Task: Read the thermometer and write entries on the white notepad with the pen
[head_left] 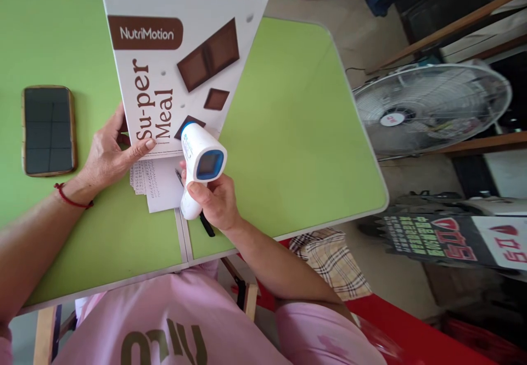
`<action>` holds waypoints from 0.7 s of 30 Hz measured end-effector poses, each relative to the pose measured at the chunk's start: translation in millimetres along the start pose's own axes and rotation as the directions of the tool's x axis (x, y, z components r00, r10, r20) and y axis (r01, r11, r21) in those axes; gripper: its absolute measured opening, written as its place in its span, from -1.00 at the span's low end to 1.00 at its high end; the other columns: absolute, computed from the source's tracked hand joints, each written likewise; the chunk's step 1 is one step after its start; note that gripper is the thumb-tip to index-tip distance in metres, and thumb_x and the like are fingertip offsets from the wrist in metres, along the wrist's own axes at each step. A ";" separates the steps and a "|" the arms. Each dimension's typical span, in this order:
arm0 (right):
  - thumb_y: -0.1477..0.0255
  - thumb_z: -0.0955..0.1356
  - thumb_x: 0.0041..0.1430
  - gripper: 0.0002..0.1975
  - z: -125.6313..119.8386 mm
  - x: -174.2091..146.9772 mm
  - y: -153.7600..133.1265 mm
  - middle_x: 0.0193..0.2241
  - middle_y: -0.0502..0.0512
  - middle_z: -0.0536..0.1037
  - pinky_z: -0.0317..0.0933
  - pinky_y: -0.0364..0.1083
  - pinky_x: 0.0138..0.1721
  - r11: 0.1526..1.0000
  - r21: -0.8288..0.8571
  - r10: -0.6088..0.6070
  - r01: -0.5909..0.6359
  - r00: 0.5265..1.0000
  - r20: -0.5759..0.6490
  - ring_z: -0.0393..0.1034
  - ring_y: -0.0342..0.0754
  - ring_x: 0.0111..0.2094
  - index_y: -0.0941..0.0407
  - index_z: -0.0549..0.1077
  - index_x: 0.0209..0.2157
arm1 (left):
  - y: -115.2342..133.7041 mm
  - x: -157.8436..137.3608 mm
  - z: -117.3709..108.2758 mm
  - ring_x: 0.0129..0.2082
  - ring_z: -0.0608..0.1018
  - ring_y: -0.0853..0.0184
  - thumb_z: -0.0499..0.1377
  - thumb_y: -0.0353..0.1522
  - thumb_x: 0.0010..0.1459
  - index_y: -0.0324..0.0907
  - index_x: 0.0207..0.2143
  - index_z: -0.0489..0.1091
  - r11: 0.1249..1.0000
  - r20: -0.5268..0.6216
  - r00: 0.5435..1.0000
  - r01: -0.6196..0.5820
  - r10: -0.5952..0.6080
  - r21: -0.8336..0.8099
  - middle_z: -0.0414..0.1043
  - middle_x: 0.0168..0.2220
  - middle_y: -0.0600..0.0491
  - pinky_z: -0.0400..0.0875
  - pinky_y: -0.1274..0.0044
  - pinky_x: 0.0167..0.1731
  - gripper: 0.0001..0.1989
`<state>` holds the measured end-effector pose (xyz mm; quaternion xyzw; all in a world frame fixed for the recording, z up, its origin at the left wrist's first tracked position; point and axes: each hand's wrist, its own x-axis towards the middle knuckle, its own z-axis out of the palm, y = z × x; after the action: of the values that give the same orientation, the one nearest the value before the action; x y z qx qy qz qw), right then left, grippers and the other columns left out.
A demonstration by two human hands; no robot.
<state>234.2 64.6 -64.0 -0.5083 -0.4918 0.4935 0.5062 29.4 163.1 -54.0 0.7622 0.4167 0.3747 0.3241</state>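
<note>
My left hand (111,145) is closed on the lower left edge of a white box (144,5) printed "NutriMotion Su-per Meal", its thumb on the front face. The box stands tilted above the green table. In my right hand (218,200) is a white and blue infrared thermometer (201,145), gripped by its handle. Its nose is close to the box's lower front, and its small screen faces me; I cannot tell whether they touch. Under the box lie several papers with handwriting (164,189). A black pen (206,225) is partly hidden behind my right hand.
A phone (48,130) in a brown case lies on the green table (288,134) at the left. Beyond the table's right edge stand a large fan (432,110) and a dark printed box (428,236). Checked cloth (333,260) lies on something red below the table.
</note>
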 end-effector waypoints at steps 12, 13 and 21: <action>0.03 0.43 0.12 -0.61 -12.7 -1.7 -15.0 -0.54 -0.02 0.44 0.37 -0.04 -0.35 0.975 -0.040 -0.217 0.220 0.974 0.065 0.33 -0.11 -0.48 0.08 0.42 -0.42 | 7.0 -0.6 2.4 -0.04 0.59 0.08 0.18 0.07 0.26 -0.12 0.11 0.31 0.993 -0.026 1.000 -0.008 0.005 -0.119 0.50 0.02 -0.08 0.58 0.23 -0.10 -0.43; 0.06 0.43 0.14 -0.64 -19.5 -2.4 -21.0 -0.55 -0.03 0.45 0.36 -0.06 -0.37 0.961 -0.062 -0.265 0.269 0.962 0.070 0.33 -0.11 -0.49 0.08 0.43 -0.41 | 7.0 -0.5 2.1 -0.04 0.59 0.09 0.17 0.08 0.27 -0.11 0.09 0.30 0.993 -0.035 0.999 -0.016 0.012 -0.114 0.50 0.02 -0.08 0.57 0.23 -0.10 -0.45; 0.00 0.47 0.05 -0.42 -92.2 -1.1 -19.9 -0.20 0.18 0.60 0.40 0.01 -0.28 0.583 -0.798 -0.286 0.155 0.958 -0.023 0.48 0.02 -0.29 0.12 0.46 -0.05 | -11.3 1.0 -3.5 0.13 0.43 0.21 0.16 0.10 0.29 -0.23 0.18 0.14 0.998 -0.048 0.997 -0.064 0.065 0.015 0.30 0.17 -0.02 0.43 0.20 0.11 -0.31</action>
<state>326.3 60.8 -44.0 -0.6487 -0.6783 0.1203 0.3235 22.4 169.6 -61.1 0.7681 0.4020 0.4006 0.2966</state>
